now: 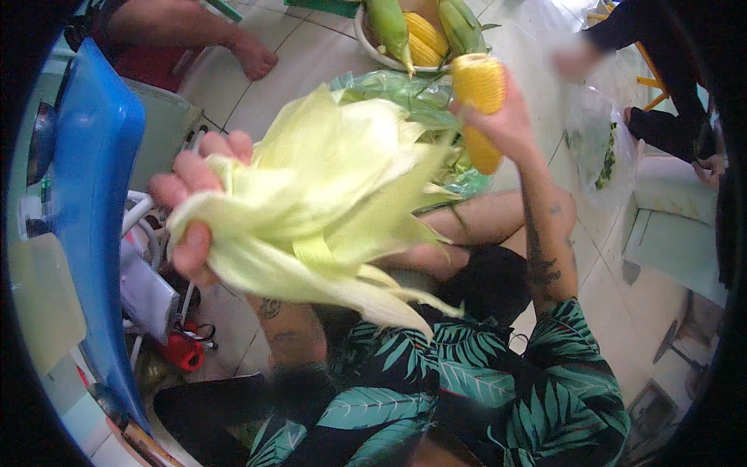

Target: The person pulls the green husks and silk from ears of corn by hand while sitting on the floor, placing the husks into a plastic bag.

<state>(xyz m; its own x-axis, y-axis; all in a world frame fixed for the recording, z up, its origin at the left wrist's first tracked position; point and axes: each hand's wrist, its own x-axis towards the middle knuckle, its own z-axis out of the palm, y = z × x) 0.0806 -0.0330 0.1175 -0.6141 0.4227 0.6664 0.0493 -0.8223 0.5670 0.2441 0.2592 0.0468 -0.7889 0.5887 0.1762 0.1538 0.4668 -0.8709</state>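
A bunch of pale green corn husks (327,192) is gripped at its base in my left hand (195,175), the leaves fanning out to the right over my lap. My right hand (505,125) is wrapped around a husked yellow ear of corn (478,84), held upright and apart from the husks. Just beyond it stands a light-rimmed bowl (365,38) with bare yellow cobs (423,38) and ears still in green husk (388,26). A green plastic bag (397,87) lies on the floor before my legs, partly hidden by the husks.
A blue plastic surface (96,175) rises along the left, with a red object (185,350) on the floor below. One person's bare foot (257,58) rests at the upper left. Another person's dark sleeve (618,29) reaches in at the right, above a clear bag with greens (604,146).
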